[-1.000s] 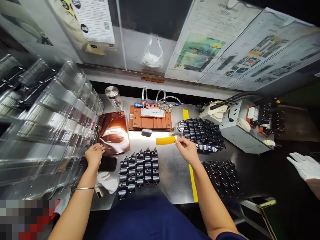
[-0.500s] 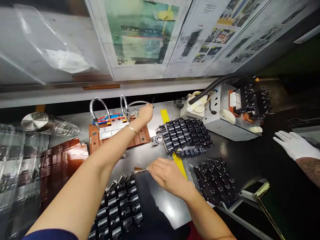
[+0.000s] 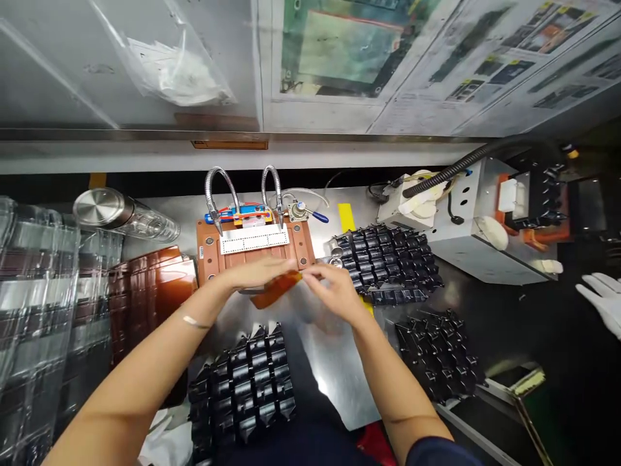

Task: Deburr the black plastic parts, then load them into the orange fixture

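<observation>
An orange-brown translucent strip [image 3: 275,290] hangs just in front of the brown fixture [image 3: 208,262]. My right hand [image 3: 330,285] pinches its right end. My left hand [image 3: 259,270] lies over its upper left side, with fingers blurred and partly hidden, so its grip is unclear. Behind my hands, a white perforated strip [image 3: 255,240] rests on the fixture, below two curved metal hoses. A blue-handled lever [image 3: 310,212] stands at the fixture's back right. Black ribbed parts [image 3: 252,382] lie in rows in front of my hands.
More black parts [image 3: 388,259] sit to the right, beyond a grey box machine [image 3: 485,239]. A glass bottle [image 3: 126,213], an orange tray stack [image 3: 150,298] and clear trays [image 3: 33,291] are at left. Another person's white-gloved hand [image 3: 604,298] shows at far right.
My left hand has come back from the lever, which now shows. My right hand has moved up toward the fixture, with the orange-brown strip now in view. The camera view has shifted.
</observation>
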Available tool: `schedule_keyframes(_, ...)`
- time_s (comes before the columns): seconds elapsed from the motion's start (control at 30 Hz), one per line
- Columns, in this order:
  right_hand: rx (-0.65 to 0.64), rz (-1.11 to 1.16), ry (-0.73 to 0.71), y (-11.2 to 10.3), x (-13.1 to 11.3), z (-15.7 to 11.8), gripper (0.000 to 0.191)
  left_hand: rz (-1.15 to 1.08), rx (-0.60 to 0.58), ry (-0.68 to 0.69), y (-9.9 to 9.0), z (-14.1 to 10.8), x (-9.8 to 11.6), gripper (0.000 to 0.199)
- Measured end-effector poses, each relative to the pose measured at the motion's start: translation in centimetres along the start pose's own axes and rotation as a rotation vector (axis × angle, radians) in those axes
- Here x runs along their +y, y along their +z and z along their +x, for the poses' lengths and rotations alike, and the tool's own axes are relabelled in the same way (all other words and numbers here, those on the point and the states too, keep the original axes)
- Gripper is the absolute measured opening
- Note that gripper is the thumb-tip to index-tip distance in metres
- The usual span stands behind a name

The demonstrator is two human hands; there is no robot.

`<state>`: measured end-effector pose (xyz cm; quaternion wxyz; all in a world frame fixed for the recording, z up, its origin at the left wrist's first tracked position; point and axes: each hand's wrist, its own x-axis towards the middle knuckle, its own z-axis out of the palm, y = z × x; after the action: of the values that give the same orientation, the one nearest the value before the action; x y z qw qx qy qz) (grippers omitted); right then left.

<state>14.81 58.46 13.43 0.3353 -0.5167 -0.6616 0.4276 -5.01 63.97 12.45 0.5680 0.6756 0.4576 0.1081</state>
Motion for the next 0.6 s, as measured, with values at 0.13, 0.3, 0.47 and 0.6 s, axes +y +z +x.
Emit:
schedule_keyframes(0.13, 0.253, 0.372, 0.429, 3.0, 2.9, 2.5, 0.024, -0.707, 0.137, -0.350, -2.5, -7.2, -4.7, 0.046)
schedule_keyframes(0.3, 0.300, 0.438, 0.547, 5.8, 4.2, 3.9, 0.027, -0.871, 0.532, -0.528, -2.2, -7.9, -7.1, 0.029)
schedule_keyframes(0.47, 0.326, 0.420, 0.616, 6.5, 4.5, 5.8, 0.019, -0.845, 0.730, -0.564, -2.9, -5.3, -7.8, 0.030)
schedule_keyframes(0.6, 0.334, 0.389, 0.648, 6.6, 5.0, 7.6, 0.016, -0.821, 0.788, -0.597, -4.0, -4.1, -8.3, 0.035)
